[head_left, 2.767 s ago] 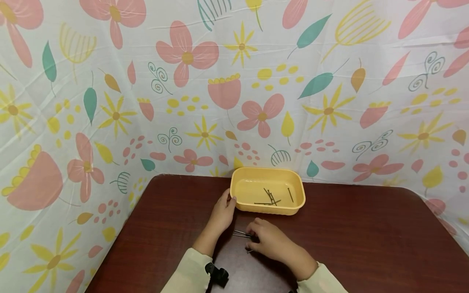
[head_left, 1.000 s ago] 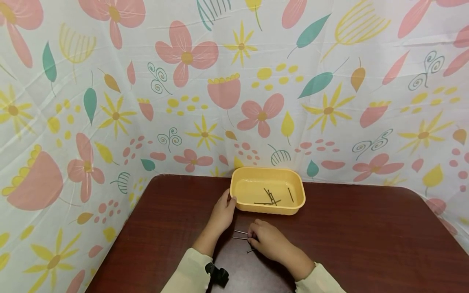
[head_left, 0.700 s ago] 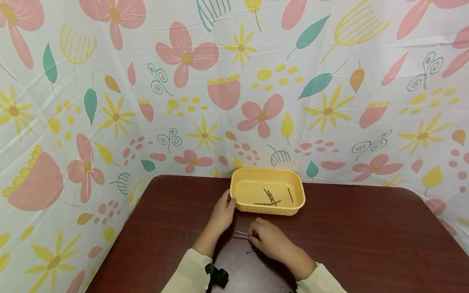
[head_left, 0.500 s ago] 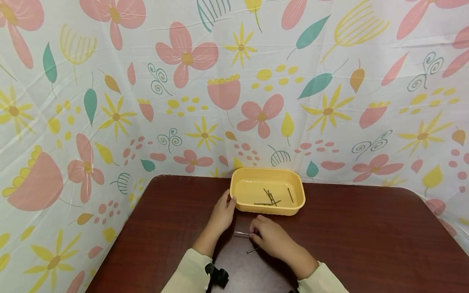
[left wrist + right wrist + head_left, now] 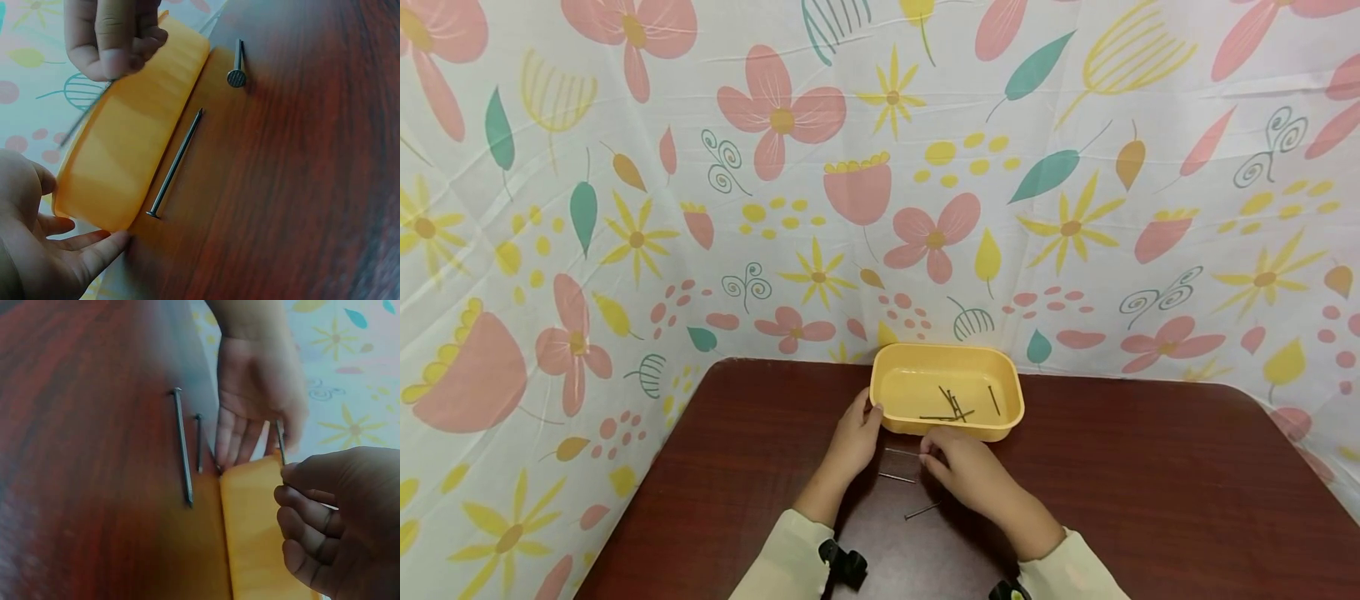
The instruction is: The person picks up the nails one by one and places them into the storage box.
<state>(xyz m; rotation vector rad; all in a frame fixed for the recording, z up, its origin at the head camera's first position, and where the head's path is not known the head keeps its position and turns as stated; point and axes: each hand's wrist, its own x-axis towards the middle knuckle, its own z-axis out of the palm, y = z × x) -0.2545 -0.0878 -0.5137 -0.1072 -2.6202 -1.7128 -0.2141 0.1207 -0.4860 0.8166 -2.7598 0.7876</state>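
Observation:
My right hand (image 5: pixel 966 471) pinches a nail (image 5: pixel 902 451) between thumb and fingertips, just in front of the yellow plastic tray (image 5: pixel 947 429). In the right wrist view the pinched nail (image 5: pixel 280 442) points away from the fingertips, above the tray's rim. My left hand (image 5: pixel 853 437) holds the tray's left end, its thumb at the front left corner; some of its fingers are hidden in the head view. Two loose nails lie on the table: one nearer the tray (image 5: pixel 176 164), the other (image 5: pixel 922 511) closer to the front. Several nails (image 5: pixel 953 404) lie inside the tray.
The dark reddish-brown wooden table (image 5: pixel 1150 483) extends to both sides. A flower-patterned cloth (image 5: pixel 1075 275) hangs right behind the tray and along the left. Black wrist-worn devices (image 5: pixel 844 565) sit at the sleeves.
The right hand has lifted one of the two side-by-side nails and moved it up toward the tray. The other nail stays on the table. The left hand and tray keep their places.

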